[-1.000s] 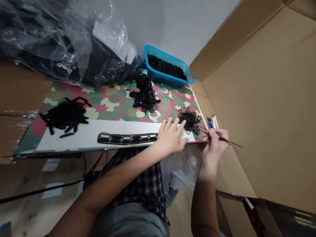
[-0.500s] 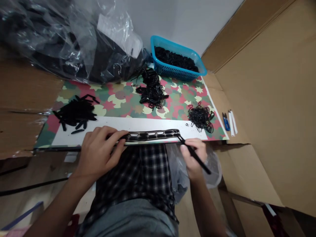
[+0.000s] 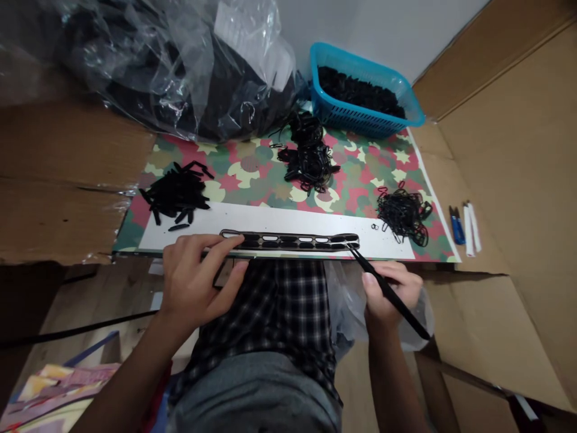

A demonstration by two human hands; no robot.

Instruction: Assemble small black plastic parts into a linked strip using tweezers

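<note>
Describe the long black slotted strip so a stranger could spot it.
On the camouflage-patterned mat, find the white band along its near edge. The slotted strip lies along it, between the left hand and the black stick in the right hand. Unlike the loose black heaps behind, it is one long piece with a row of oval holes.

One view is taken from the head, aimed forward and steeply down. The patterned board (image 3: 252,174) is seen from close above its near edge, where the left hand (image 3: 198,285) and right hand (image 3: 385,297) are caught nearest.
</note>
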